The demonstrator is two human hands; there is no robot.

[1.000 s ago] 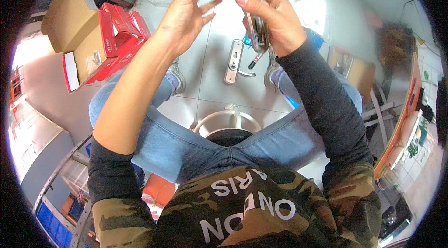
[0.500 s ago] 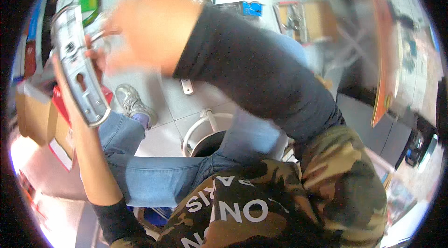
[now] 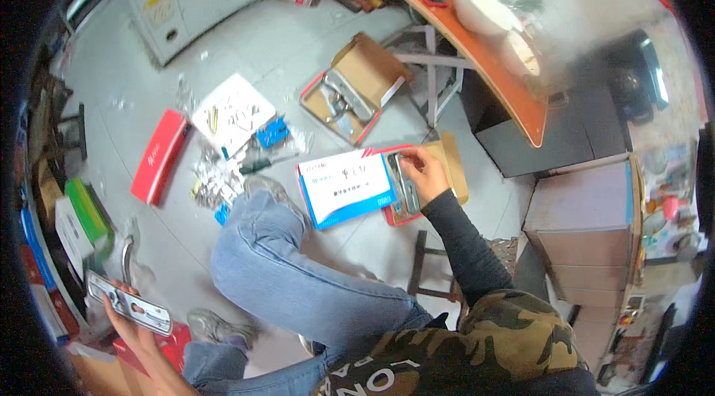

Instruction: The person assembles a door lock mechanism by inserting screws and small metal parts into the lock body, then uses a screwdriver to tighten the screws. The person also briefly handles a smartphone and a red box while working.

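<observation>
My left hand [image 3: 135,325] is out at the lower left and grips a long silver door-lock plate [image 3: 126,303] with a lever handle. My right hand [image 3: 423,169] reaches out to the right over an open red cardboard box [image 3: 417,172] on the floor, its fingers on a metal lock part [image 3: 406,186] lying inside. A white and blue lid [image 3: 347,185] lies against that box on its left. My knee in blue jeans [image 3: 261,247] rises between the two hands.
A second open box with a metal handle set [image 3: 350,94] lies farther off. Small bags, screws and a white sheet [image 3: 231,116] are scattered on the grey floor, with a red box [image 3: 159,156] at the left. An orange table [image 3: 462,31] and grey cabinet [image 3: 581,247] stand to the right.
My head has turned to the right, so the view has shifted. My left hand keeps the lock plate out to the left, while my right hand has reached down into the red box.
</observation>
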